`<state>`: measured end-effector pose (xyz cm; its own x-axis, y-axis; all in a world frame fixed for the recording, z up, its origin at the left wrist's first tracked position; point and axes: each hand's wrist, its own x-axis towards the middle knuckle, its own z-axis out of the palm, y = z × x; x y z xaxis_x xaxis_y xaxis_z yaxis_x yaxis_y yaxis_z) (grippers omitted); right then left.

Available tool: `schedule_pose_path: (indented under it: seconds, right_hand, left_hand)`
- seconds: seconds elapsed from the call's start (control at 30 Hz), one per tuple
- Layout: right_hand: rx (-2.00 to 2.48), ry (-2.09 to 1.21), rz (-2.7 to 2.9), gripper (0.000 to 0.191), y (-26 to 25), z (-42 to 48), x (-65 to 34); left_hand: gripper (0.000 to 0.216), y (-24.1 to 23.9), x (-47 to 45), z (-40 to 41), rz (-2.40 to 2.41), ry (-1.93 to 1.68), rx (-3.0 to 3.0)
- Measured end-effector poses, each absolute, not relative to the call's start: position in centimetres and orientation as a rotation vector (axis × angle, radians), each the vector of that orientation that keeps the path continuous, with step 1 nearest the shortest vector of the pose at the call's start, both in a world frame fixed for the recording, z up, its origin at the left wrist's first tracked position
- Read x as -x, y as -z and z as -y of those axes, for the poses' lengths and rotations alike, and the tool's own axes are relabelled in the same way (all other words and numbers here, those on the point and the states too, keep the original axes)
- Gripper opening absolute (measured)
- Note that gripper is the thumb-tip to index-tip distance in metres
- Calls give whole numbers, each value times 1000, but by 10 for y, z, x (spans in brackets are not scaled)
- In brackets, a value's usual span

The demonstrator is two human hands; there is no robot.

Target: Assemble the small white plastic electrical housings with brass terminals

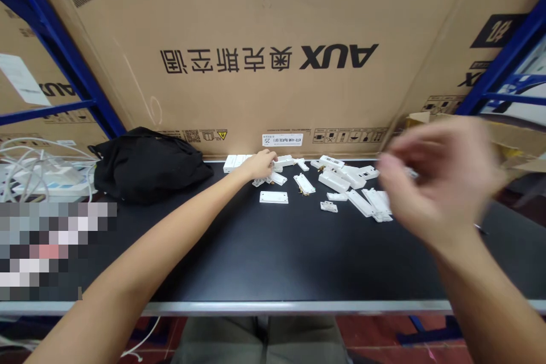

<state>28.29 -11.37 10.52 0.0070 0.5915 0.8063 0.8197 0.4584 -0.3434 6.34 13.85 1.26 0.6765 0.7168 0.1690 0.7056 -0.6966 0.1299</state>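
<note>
At the upper middle of the frame, our left hand [260, 164] is clamping one of the small white plastic parts [273, 197], which are lying spread on the black table [273, 256], probably for easy reaching; our right hand [439, 173], well apart, is blurred, so we cannot tell its grip.

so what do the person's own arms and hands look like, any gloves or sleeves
No gloves and no sleeves in view. The left forearm and right forearm are bare as far as the picture shows them, and so are the left hand and right hand, though motion blur hides any fine detail on the right one.
</note>
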Motion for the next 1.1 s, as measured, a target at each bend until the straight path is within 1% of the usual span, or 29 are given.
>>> schedule_pose_path:
  seconds: [0.07, 0.13, 0.17, 0.27, 0.4, 0.7, 0.8, 0.9, 0.97, 1.1]
  right_hand:
    - [1589, 303, 1822, 17, -104, 69, -292]
    - [1942, 255, 1994, 23, -96, 29, -302]
    - [2035, 209, 2065, 26, -90, 13, -306]
    - [2210, 137, 2148, 33, -69, -13, -314]
    - [2313, 114, 2157, 35, -46, -19, -311]
    - [2188, 118, 2125, 36, -23, -25, -314]
    - [2080, 72, 2042, 41, -23, -27, -321]
    - [1900, 55, 1917, 49, -32, -23, -324]
    - [1747, 2, 1863, 51, -40, -16, -322]
    - [1416, -248, 1913, 44, -49, 3, -308]
  left_hand:
    - [33, -15, -58, -129, -1219, -318, -2820]
    - [33, -14, -54, -118, -1211, -304, -2818]
    - [33, -12, -51, -113, -1203, -293, -2817]
    - [28, -6, -44, -95, -1174, -262, -2809]
    - [29, 2, -36, -80, -1165, -277, -2787]
    - [25, 12, -27, -80, -942, -521, -2702]
    - [23, 17, -25, -81, -914, -602, -2610]
    - [20, 23, -23, -82, -920, -681, -2498]
    - [19, 24, -22, -82, -924, -735, -2430]
    - [27, 19, -20, -71, -913, -861, -2322]
